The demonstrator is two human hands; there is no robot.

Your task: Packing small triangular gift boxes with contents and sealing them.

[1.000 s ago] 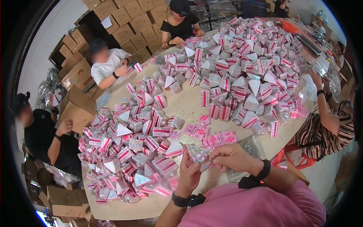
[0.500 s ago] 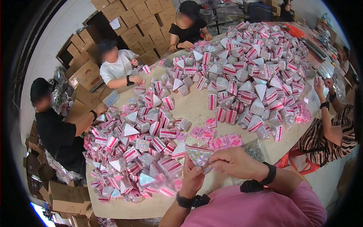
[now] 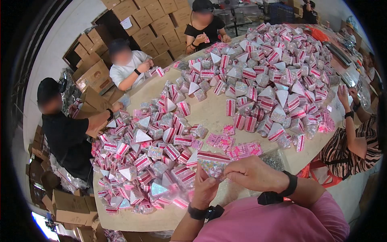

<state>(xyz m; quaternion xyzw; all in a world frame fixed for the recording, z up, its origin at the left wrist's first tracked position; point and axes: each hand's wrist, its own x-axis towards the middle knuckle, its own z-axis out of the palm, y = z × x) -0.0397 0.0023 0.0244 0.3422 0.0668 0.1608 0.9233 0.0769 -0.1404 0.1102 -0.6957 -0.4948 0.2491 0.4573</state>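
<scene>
A small clear packet [image 3: 211, 164] of multicoloured bits, with a pink-and-white striped top edge, is held up over the near side of the table. My left hand [image 3: 204, 188] grips it from the left and below, its thumb in front. At the packet's right side, the fingers of my right hand [image 3: 253, 174] are bent and pinched on its edge; the fingertips are partly hidden. Just beyond my hands lie flat pink packets or cards [image 3: 238, 147]. A clear bag of silvery bits [image 3: 275, 159] lies beyond my right hand.
Filled striped packets form a heap [image 3: 155, 152] at the left and a larger heap [image 3: 278, 76] at the far right of the pale table [image 3: 201, 108]. Several co-workers sit or stand around it. Cardboard boxes [image 3: 151, 22] are stacked behind; a red stool [image 3: 324, 175] stands at the right.
The packet in my hands has turned slightly, showing more of its front. The view has shifted a little. Across the table, a white-shirted co-worker's hands came together and a black-shirted one raised a hand.
</scene>
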